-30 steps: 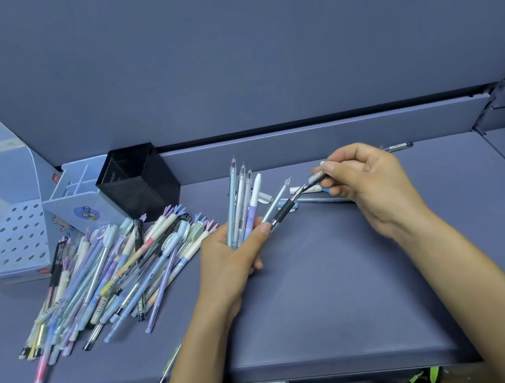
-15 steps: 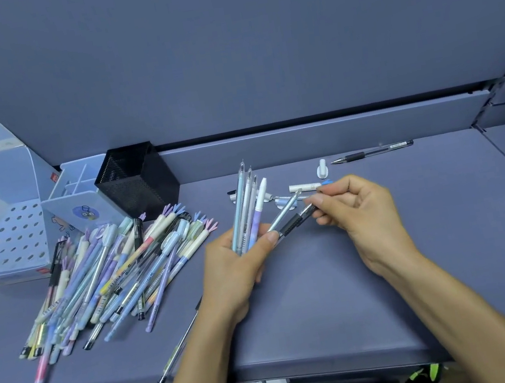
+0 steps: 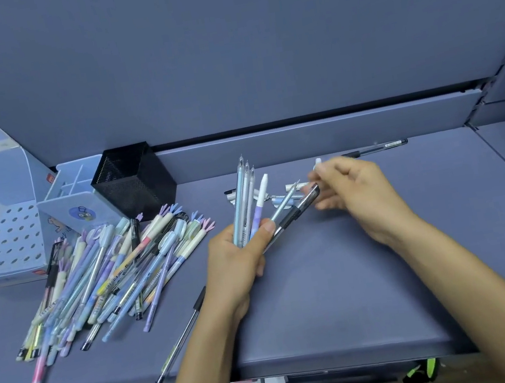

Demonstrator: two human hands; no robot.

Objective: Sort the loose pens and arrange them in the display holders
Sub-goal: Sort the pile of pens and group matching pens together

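Just then my left grip was closed round a fan of pens, their tips pointing toward the back edge of the bench. A black-sleeved pen slanted out of the same bunch toward my right grip. That one hung just past the pen's far end with its fingers curled, too blurred for me to tell whether it pinched anything. The loose pile of pens lay spread toward the left edge. One clear pen lay alone by the front edge, its upper end beside my left forearm. A few pens and caps lay behind the fan, and a black pen rested along the back edge. Toward the back left corner stood the black mesh holder, just beside the pale blue divided holder, with the holed display box next to that.
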